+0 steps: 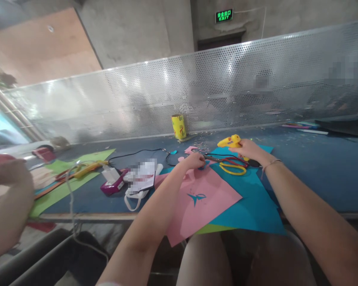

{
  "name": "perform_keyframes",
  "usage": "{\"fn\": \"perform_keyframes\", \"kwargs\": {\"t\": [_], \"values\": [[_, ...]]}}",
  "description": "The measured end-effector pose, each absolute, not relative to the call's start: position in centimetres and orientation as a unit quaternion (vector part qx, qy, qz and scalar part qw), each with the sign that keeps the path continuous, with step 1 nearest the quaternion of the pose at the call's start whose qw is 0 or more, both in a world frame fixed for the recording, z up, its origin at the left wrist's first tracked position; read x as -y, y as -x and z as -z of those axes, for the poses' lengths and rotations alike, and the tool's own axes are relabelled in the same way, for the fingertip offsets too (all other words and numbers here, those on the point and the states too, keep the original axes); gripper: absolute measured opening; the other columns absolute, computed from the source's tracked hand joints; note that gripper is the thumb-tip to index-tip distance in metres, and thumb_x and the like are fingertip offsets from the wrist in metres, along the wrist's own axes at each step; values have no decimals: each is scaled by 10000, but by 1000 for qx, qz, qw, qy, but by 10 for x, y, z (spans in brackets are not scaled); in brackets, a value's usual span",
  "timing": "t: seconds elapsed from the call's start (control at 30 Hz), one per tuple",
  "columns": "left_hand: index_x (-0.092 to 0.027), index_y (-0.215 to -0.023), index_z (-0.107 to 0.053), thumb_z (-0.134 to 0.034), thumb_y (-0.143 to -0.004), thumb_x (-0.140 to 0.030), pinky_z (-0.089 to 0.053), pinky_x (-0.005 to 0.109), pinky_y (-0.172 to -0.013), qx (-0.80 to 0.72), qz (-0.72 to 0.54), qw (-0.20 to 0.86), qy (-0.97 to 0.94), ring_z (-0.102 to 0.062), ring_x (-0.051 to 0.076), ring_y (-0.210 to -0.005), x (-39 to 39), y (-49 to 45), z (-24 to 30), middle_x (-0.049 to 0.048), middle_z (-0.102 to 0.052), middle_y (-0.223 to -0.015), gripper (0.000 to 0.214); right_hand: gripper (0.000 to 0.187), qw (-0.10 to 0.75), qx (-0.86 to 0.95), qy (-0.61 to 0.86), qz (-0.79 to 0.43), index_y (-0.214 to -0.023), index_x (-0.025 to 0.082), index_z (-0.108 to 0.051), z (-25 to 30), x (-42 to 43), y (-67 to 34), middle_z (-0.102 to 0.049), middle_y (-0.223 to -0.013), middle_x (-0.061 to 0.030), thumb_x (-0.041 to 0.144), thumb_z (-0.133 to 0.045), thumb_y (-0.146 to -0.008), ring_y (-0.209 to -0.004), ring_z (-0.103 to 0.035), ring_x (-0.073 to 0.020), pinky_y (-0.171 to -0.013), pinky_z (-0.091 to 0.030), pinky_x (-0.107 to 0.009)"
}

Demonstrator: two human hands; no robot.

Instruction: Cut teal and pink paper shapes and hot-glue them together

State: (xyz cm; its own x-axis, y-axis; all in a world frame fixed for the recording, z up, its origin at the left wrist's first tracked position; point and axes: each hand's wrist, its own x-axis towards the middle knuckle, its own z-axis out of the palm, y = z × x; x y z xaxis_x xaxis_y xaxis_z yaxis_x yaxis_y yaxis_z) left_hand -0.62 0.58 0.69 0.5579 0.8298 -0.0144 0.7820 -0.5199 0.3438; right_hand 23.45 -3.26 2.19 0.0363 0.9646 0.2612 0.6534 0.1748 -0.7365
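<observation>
My right hand (248, 149): closed round yellow glue gun (230, 141), body crosswise, nozzle leftward | my left hand (194, 161): curled on pink sheet (203, 202), hold unclear, just left of nozzle | scissors (233, 166) on bench (316, 171) between.

Yellow roll (178, 126), green paper sheet (52, 196), perforated metal screen (131, 99), exit sign (224, 15)

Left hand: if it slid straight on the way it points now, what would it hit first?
Probably the scissors, whose blades lie just past the fingertips of the left hand. The right hand holding the yellow glue gun sits beyond them. Depth is uncertain from one view.
</observation>
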Motion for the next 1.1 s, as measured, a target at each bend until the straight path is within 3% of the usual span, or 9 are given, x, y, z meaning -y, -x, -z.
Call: {"fn": "perform_keyframes", "kwargs": {"t": [0.1, 0.23, 0.43, 0.73, 1.1], "values": [[-155, -716, -675, -516, -666, -158, -452, 205, -651, -470, -75, 177, -862, -586, 138, -679, -6, 6, -7, 22, -666, -721, 167, 187, 372, 684, 613, -132, -639, 198, -603, -23, 35, -234, -592, -581, -49, 331, -733, -615, -572, -550, -189, -488, -330, -253], [-147, -704, -657, -502, -668, -128, -459, 197, -644, -465, -82, 225, -852, -596, 126, -666, -8, 9, -6, 15, -652, -683, 160, 218, 339, 713, 580, -200, -614, 188, -607, -24, 40, -232, -542, -483, -21, 381, -700, -656, -437, -474, -142, -439, -285, -255], [-142, -684, -631, -510, -691, -133, -460, 200, -645, -460, -95, 254, -846, -596, 116, -649, -10, 11, -4, 6, -632, -634, 122, 144, 238, 758, 536, -285, -614, 183, -634, -22, 43, -229, -566, -504, -9, 292, -726, -598, -437, -475, -126, -413, -274, -235], [-143, -716, -638, -508, -706, -144, -443, 190, -647, -447, -76, 224, -863, -594, 115, -681, -10, 11, -5, 3, -650, -671, 130, 240, 191, 754, 555, -295, -838, 158, -657, -21, 43, -224, -574, -564, -3, 319, -656, -660, -483, -492, -118, -428, -311, -212], [-142, -760, -644, -518, -700, -162, -453, 201, -673, -444, -76, 211, -868, -610, 124, -702, -6, 12, -8, 11, -666, -716, 141, 356, 184, 762, 506, -359, -657, 151, -601, -7, 37, -215, -440, -421, 27, 503, -623, -700, -430, -416, -107, -476, -327, -237]]}}
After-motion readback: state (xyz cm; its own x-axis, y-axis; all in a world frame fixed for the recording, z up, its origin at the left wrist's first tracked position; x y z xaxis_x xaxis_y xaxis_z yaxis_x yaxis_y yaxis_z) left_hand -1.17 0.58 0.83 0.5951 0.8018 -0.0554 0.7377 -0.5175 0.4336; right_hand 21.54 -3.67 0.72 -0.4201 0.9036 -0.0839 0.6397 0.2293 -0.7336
